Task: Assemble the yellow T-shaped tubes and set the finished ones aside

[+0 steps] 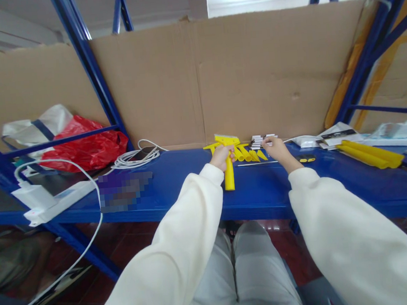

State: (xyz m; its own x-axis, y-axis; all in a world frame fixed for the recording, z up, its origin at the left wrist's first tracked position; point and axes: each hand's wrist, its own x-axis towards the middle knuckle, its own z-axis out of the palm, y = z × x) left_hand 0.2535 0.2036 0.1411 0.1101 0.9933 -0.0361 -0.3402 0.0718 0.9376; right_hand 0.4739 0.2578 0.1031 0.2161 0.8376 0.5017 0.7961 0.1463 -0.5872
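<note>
My left hand (221,157) is wrapped round the handle of a yellow scraper (229,178), whose wide head points away from me and whose handle end points toward me. My right hand (275,147) is at the right side of a stack of small white packs (256,141) with dark markings. Its fingertips are pinched together, and whatever is between them is too small to make out. Between the hands, several yellow plastic pieces (246,155), some tube-shaped and some wedge-shaped, lie on the blue table (188,184). A thin metal rod (256,163) lies in front of them.
At left are a white power strip (63,201), a coiled white cable (133,159) and a red plastic bag (85,146). Yellow tubes (369,154) and two small yellow-and-black pieces (307,159) lie at right. A cardboard panel (253,72) and blue posts (99,81) stand behind.
</note>
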